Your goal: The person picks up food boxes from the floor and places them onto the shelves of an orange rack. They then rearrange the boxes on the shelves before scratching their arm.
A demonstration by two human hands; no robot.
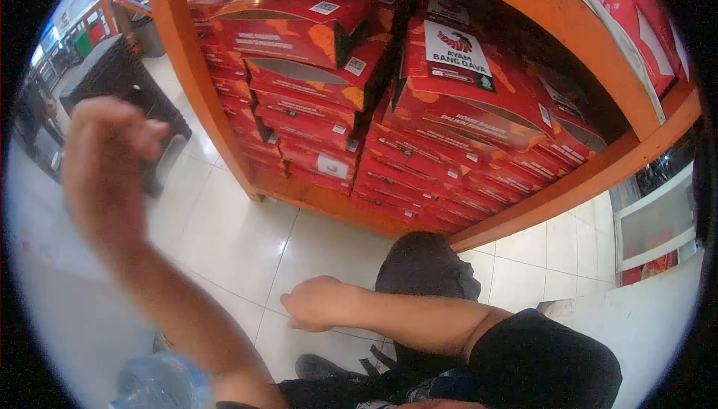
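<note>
My left hand [108, 158] is raised at the left, blurred by motion. Its fingers look bent, but the blur hides whether they are closed, and I make out no object in it. Loosely curled, my right hand [318, 304] hangs over the tiled floor with nothing visible in it. The right forearm crosses in front of a dark-clothed knee [422, 263]. Beyond both hands, red printed food boxes [456, 121] are stacked in several layers inside an orange frame [198, 87]. Neither hand touches the boxes.
A clear plastic bottle [161, 383] stands at the lower left, close to my left forearm. Behind my left hand is a dark woven-textured box [112, 72]. Red packages [636, 27] lie on top at the upper right. A dark shoe [325, 366] rests on the floor.
</note>
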